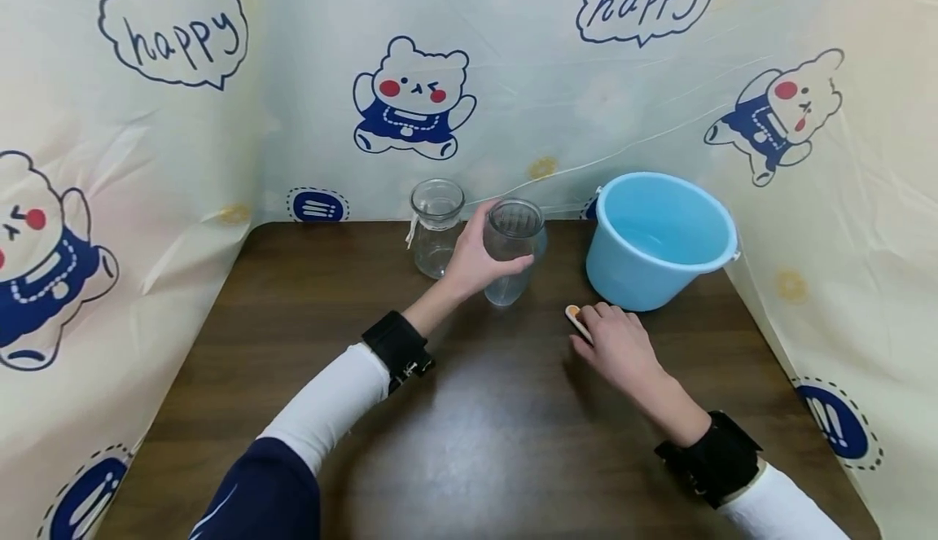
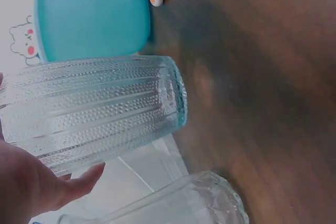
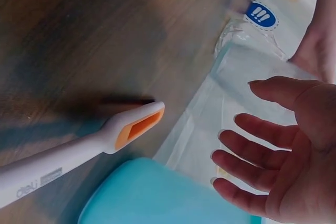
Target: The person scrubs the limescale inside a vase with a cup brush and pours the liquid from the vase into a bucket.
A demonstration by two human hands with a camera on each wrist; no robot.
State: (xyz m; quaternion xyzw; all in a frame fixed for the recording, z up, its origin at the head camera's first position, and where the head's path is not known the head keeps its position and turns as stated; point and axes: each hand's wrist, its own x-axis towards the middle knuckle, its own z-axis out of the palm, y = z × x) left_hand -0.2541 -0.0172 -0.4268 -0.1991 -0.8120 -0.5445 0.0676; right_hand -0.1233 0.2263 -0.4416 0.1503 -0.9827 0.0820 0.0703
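My left hand [image 1: 476,255] grips a tall clear ribbed glass [image 1: 509,247], thumb and fingers around its sides. In the left wrist view the textured wall of this glass [image 2: 100,108] fills the left half, its base toward the wood. Beside it stands a glass jar [image 1: 436,234] with a string tied at its neck. My right hand [image 1: 619,344] is low over a white handle [image 1: 579,320] with an orange-lined slot at its end. The right wrist view shows that hand [image 3: 283,156] with spread, loosely bent fingers, apart from the handle [image 3: 63,169], marked "deli". Whatever the handle belongs to is hidden.
A light blue bucket [image 1: 645,279] stands at the back right, just beyond my right hand. The dark wooden table [image 1: 469,458] ends at a patterned curtain [image 1: 308,100] behind and at both sides.
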